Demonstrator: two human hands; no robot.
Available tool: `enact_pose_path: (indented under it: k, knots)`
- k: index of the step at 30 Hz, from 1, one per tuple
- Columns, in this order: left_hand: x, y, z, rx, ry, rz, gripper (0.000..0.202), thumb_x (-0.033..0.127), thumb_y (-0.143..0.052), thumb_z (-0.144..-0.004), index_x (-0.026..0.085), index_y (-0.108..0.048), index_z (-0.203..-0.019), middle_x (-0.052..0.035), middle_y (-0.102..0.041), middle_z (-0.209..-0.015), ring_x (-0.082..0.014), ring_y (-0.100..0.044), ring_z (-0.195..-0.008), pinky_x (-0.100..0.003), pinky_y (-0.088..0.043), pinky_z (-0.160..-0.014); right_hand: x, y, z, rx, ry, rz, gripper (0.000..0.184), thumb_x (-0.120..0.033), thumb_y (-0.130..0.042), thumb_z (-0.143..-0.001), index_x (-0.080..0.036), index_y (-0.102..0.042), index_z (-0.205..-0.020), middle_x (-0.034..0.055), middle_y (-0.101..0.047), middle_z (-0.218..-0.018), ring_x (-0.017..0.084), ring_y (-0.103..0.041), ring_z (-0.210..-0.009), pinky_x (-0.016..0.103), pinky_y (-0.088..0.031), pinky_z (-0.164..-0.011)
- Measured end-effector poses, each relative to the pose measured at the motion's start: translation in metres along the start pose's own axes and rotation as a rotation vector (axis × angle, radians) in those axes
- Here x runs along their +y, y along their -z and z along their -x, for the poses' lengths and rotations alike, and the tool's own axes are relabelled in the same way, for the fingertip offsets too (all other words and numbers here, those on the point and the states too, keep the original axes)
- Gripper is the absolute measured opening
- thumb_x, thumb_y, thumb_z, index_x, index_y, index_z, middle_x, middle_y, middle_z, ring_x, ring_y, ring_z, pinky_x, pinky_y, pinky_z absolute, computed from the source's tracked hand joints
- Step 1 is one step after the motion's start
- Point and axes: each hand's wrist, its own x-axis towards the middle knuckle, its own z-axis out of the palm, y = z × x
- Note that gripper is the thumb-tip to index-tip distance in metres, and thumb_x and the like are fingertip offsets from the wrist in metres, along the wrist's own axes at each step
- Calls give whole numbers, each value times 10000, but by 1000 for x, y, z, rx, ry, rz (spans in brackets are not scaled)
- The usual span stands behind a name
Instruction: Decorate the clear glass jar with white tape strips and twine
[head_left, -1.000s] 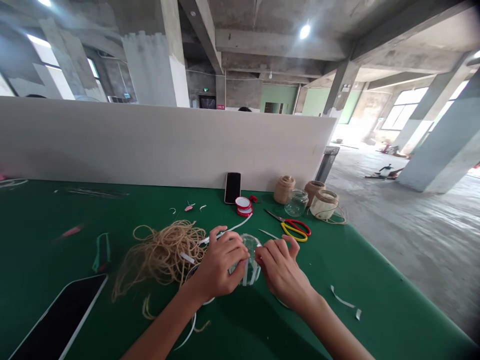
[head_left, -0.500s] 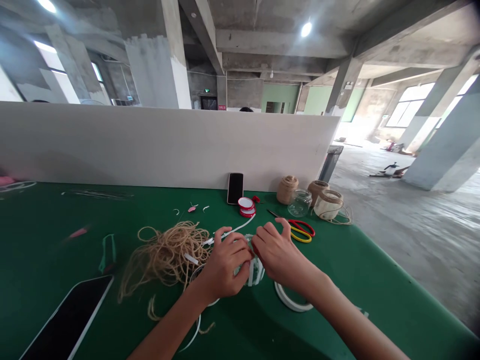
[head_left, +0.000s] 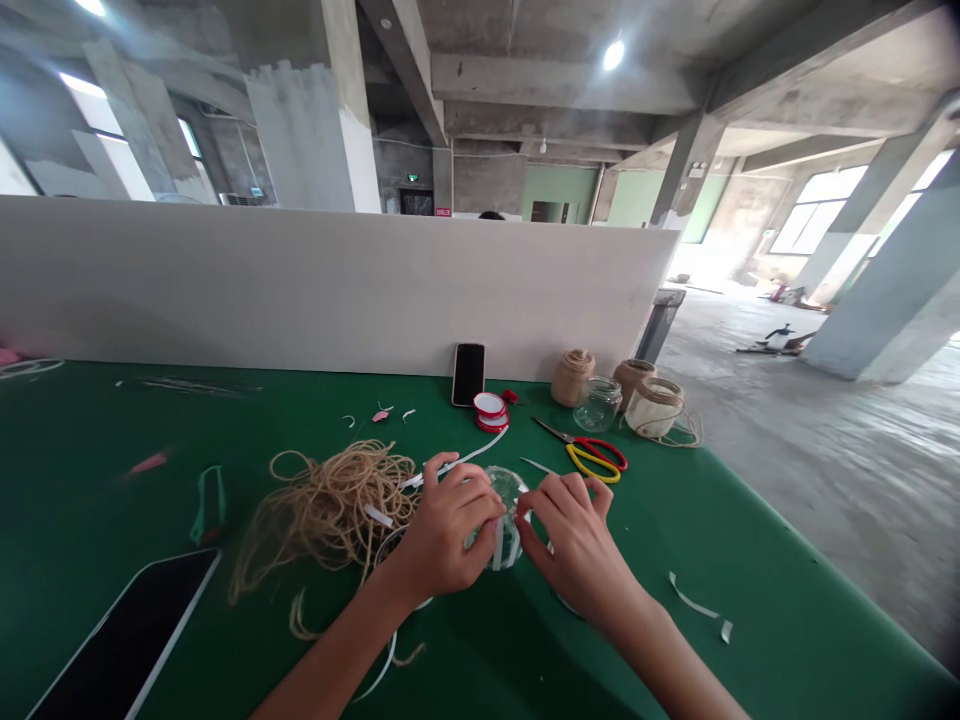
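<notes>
Our glass jar [head_left: 504, 520], banded with white strips, sits low over the green table cover [head_left: 750, 610], our left hand [head_left: 450, 530] curled closed around it. Our right hand [head_left: 571, 548] meets its side with spread fingers [head_left: 559, 495]; we cannot tell if they grip. A loose white strip [head_left: 459, 462] rises toward a red-rimmed tape roll [head_left: 490, 411]. A tangle of jute twine [head_left: 330, 510] lies just beside our left hand, and red-and-yellow-handled scissors [head_left: 596, 458] lie beyond the jar.

You are working under 1 bright ceiling lamp [head_left: 613, 55] while daylight is flooding through the far-right windows [head_left: 817, 215] and glaring on the concrete floor [head_left: 750, 340]. Your right hand [head_left: 574, 545] is casting a soft shadow on the green tabletop [head_left: 97, 480]. The wide lens is bending the edge columns [head_left: 900, 270], and a left pink scrap [head_left: 148, 463] is blurring.
</notes>
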Motion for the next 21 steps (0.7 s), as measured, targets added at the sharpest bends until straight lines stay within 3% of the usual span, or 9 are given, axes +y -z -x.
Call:
enact_pose_path:
  k: [7,21]
  knots:
    - [1,0,-1,16,-9,-16,175,114,-434,-809,193,-590,-803,-17,-636,-793,-183,-541,-892,-474,-231,-984,-14,-7,-7,94,-53,207,125,-127,-472,-801,-181,-531,-706,36,-516,-716,201,-430,-779,406,-232,-795]
    - [1,-4,2,46,-3,-22,133,110,-446,-805,184,-554,-783,-10,-624,-775,-182,-538,-890,-469,-236,-980,-38,9,-21,-47,-68,414,258,48,-455,-725,-176,-490,-604,48,-517,-677,209,-397,-751,423,-228,-771]
